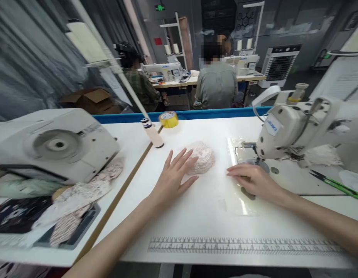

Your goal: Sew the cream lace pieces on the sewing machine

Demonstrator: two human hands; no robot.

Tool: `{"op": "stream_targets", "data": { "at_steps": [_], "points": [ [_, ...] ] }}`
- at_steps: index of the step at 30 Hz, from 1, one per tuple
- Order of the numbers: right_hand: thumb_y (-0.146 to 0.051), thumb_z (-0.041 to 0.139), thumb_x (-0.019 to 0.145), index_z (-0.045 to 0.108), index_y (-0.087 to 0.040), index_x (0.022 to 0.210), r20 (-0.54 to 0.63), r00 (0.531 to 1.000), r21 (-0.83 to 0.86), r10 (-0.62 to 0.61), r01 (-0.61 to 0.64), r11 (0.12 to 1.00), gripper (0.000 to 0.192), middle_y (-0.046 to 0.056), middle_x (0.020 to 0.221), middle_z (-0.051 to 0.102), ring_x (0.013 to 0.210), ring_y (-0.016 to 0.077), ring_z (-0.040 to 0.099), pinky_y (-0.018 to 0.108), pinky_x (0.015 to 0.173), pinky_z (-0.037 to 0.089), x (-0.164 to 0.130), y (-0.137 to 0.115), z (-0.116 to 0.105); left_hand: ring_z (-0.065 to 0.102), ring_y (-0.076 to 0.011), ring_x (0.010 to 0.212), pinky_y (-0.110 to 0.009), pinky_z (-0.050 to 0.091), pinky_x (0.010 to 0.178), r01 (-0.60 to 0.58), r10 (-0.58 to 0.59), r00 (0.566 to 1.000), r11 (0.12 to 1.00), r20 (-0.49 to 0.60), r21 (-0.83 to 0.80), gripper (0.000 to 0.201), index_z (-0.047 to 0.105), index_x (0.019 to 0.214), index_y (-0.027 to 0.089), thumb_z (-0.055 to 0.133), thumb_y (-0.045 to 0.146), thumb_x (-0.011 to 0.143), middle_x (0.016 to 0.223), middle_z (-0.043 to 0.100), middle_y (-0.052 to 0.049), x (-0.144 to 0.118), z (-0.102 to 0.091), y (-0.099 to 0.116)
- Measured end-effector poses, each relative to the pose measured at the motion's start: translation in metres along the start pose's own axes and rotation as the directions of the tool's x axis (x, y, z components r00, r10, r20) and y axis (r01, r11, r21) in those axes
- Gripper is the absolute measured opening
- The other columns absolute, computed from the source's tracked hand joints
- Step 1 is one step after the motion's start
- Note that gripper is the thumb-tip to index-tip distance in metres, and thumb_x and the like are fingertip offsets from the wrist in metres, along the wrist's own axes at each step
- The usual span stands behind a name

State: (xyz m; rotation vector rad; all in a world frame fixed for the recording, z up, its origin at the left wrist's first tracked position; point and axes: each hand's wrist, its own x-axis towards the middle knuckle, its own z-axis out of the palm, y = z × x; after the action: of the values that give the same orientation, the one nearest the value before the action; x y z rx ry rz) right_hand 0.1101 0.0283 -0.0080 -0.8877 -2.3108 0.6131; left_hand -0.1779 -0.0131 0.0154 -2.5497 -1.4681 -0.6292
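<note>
A small stack of pale pink lace pieces [206,160] lies on the white table. My left hand [179,170] is open over its left edge, fingers spread, the fingertips overlapping the nearest pieces. To the right, my right hand [251,178] is low over a clear plastic sheet [244,204] in front of the sewing machine [280,127]. Its thumb and fingers are drawn together, pointing left toward the stack. Whatever may be between those fingertips is too small to make out. The machine's needle area is just beyond this hand.
Green-handled scissors [338,184] lie right of the machine, near crumpled white lace [323,155]. Yellow tape [169,119] and a thread spool [152,135] stand behind the stack. A printed ruler [239,246] runs along the front edge. Another machine [51,143] and fabric scraps [80,197] occupy the left.
</note>
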Motion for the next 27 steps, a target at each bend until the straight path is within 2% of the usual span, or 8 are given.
{"op": "stream_targets", "data": {
  "at_steps": [3,5,9,13,17,20,24,27],
  "points": [
    [-0.012,0.047,0.089,0.068,-0.024,0.104,-0.001,0.996,-0.14,-0.089,0.088,0.986,0.029,0.002,0.106,0.069,0.097,0.0174,0.064,0.033,0.082,0.053,-0.033,0.003,-0.018,0.037,-0.0223,0.135,-0.048,0.015,0.118,-0.241,0.247,0.968,0.966,-0.054,0.088,0.035,0.05,0.127,0.023,0.05,0.026,0.092,0.137,0.052,-0.004,0.008,0.008,0.023],
    [-0.011,0.046,0.089,0.068,-0.023,0.102,-0.032,0.996,-0.275,-0.078,0.066,0.959,0.028,0.001,0.104,0.07,0.095,0.0163,0.064,0.03,0.079,0.053,-0.053,0.011,-0.034,0.043,-0.0219,0.131,-0.046,0.018,0.118,-0.374,0.379,0.923,0.924,-0.064,0.084,0.032,0.055,0.123,0.022,0.051,0.024,0.091,0.132,0.056,-0.003,0.016,0.016,0.04],
    [-0.013,0.046,0.088,0.069,-0.023,0.096,-0.19,0.978,-0.583,0.081,-0.179,0.793,0.026,0.002,0.1,0.07,0.091,0.0181,0.064,0.029,0.073,0.05,-0.081,0.038,-0.08,0.053,-0.0209,0.121,-0.042,0.027,0.114,-0.507,0.506,0.859,0.862,-0.074,0.012,0.028,0.06,0.117,0.021,0.05,0.028,0.092,0.127,0.061,-0.002,0.036,0.033,0.077],
    [-0.018,0.047,0.088,0.065,-0.018,0.101,-0.38,0.906,-0.636,0.188,-0.403,0.658,0.023,0.009,0.105,0.067,0.091,0.024,0.062,0.033,0.067,0.046,-0.088,0.066,-0.121,0.058,-0.0228,0.114,-0.045,0.042,0.104,-0.55,0.55,0.834,0.835,-0.04,0.002,0.027,0.062,0.113,0.023,0.048,0.029,0.092,0.123,0.063,-0.003,0.059,0.045,0.108],
    [-0.037,0.054,0.088,0.064,-0.017,0.096,-0.47,0.846,-0.624,0.251,-0.52,0.583,0.024,0.011,0.093,0.067,0.085,0.0265,0.06,0.035,0.071,0.043,-0.071,0.086,-0.132,0.058,-0.0232,0.115,-0.045,0.044,0.1,-0.527,0.526,0.85,0.849,-0.044,-0.036,0.027,0.061,0.114,0.022,0.046,0.026,0.092,0.123,0.063,-0.003,0.077,0.054,0.127],
    [-0.036,0.053,0.087,0.063,-0.017,0.084,-0.48,0.83,-0.615,0.285,-0.55,0.565,0.021,0.011,0.084,0.067,0.084,0.0275,0.059,0.037,0.076,0.04,-0.053,0.095,-0.131,0.058,-0.022,0.114,-0.043,0.043,0.101,-0.462,0.454,0.887,0.88,-0.089,-0.113,0.028,0.059,0.116,0.022,0.047,0.023,0.091,0.122,0.064,-0.004,0.081,0.061,0.132],
    [-0.023,0.049,0.085,0.059,-0.019,0.076,-0.457,0.828,-0.602,0.326,-0.557,0.572,0.014,0.008,0.074,0.064,0.074,0.0238,0.057,0.033,0.07,0.038,-0.045,0.092,-0.131,0.059,-0.0196,0.112,-0.04,0.043,0.1,-0.31,0.284,0.949,0.919,-0.136,-0.243,0.027,0.058,0.115,0.025,0.048,0.02,0.091,0.118,0.065,-0.002,0.078,0.065,0.128],
    [-0.024,0.048,0.086,0.057,-0.02,0.073,-0.382,0.857,-0.613,0.345,-0.514,0.599,0.017,0.004,0.069,0.063,0.064,0.0191,0.055,0.03,0.065,0.037,-0.05,0.076,-0.127,0.061,-0.0195,0.105,-0.041,0.044,0.097,-0.204,0.173,0.977,0.934,-0.128,-0.293,0.022,0.06,0.108,0.026,0.047,0.022,0.092,0.111,0.067,-0.001,0.075,0.065,0.121]
  ]
}}
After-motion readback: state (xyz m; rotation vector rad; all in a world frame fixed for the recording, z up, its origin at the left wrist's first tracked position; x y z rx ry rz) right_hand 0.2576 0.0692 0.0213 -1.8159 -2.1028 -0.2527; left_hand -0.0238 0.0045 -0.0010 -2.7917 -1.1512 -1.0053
